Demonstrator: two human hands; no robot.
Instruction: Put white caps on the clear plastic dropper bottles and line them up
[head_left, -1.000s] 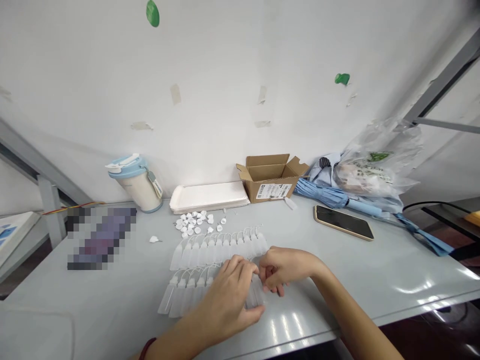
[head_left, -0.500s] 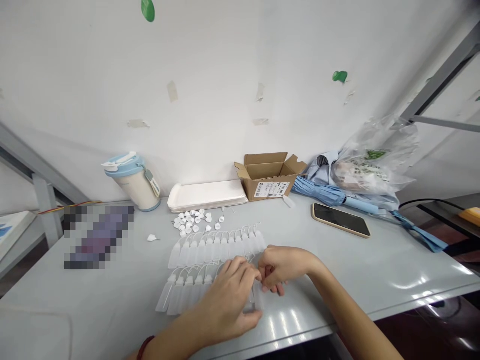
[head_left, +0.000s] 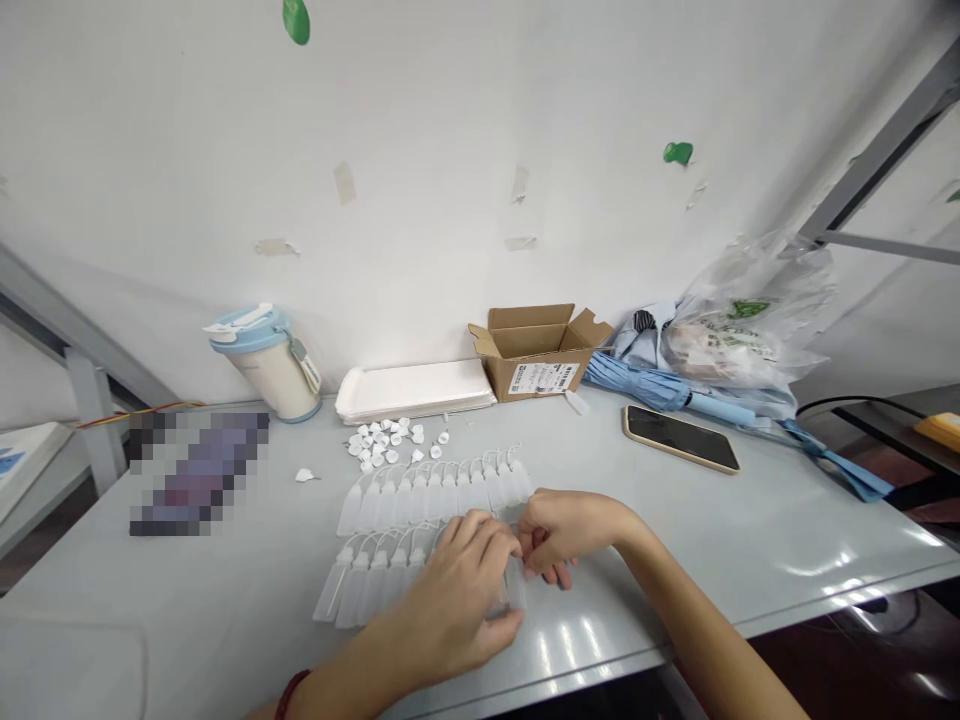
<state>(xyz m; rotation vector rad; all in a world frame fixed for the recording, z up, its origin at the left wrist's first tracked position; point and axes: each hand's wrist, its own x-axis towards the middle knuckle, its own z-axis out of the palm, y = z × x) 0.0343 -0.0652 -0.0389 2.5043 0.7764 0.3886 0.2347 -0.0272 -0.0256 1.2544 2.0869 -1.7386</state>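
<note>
Translucent white plastic tags [head_left: 431, 497] with thin looped cords lie in two rows on the grey table. My left hand [head_left: 457, 600] arches over the right part of the nearer row, covering several tags. Its fingertips bend down at the upper end of one translucent tag [head_left: 515, 582], and its thumb is by the lower end. Against those fingertips, my right hand [head_left: 559, 535] is curled, thumb and index finger pinched at the same tag's top. The pinched part is hidden by the fingers. Beyond the rows sits a pile of small white caps [head_left: 382, 440], with one stray cap [head_left: 304, 475] to the left.
At the back stand a blue-lidded tumbler [head_left: 266, 365], a stack of white trays [head_left: 416, 390] and an open cardboard box [head_left: 540, 365]. A phone [head_left: 681, 438], a folded blue umbrella [head_left: 645, 385] and a clear plastic bag [head_left: 739, 335] lie right. A pixelated item [head_left: 202, 475] is at left.
Both hands stay at the same tag with only slight finger shifts. The rows and the caps have not moved.
</note>
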